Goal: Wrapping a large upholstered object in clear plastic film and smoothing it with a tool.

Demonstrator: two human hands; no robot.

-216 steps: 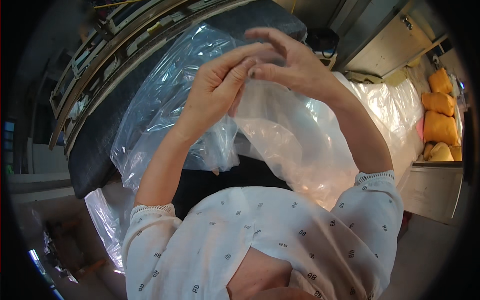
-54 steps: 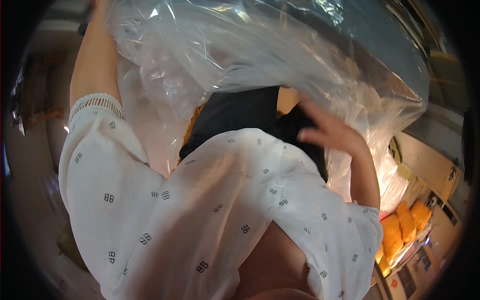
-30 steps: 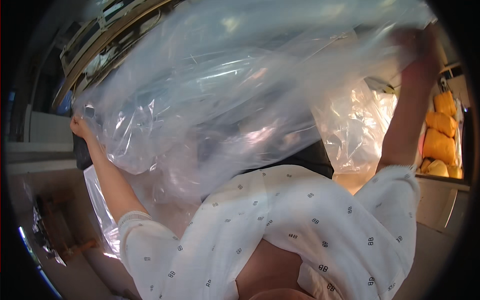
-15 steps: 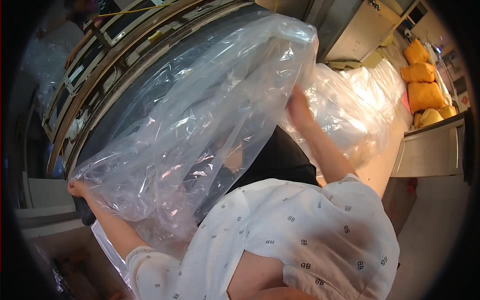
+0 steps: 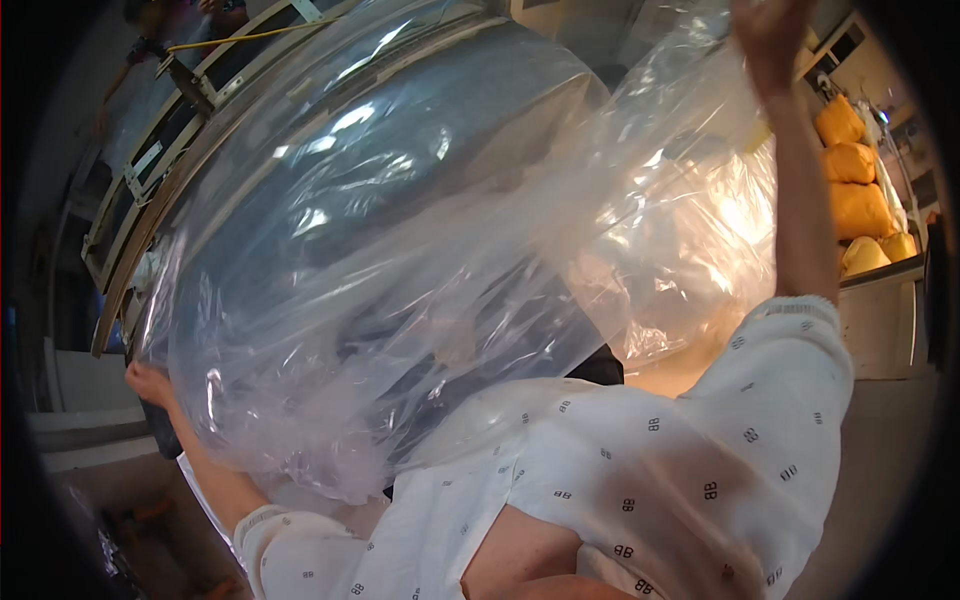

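A big, thin, see-through plastic sheet [image 5: 455, 235] is spread wide. It is shiny and wrinkly, puffed out in the middle, bunched at the bottom, and reaches up high on the right.

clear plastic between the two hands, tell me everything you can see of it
The clear plastic is a large, thin, glossy film, colourless and see-through. It spreads across the middle of the view, bulging loosely, full of creases and bright reflections. The left hand grips its edge at the lower left; its upper right part runs up to the raised right hand, where blur hides the grip. Whether it is a single sheet or a bag cannot be told.
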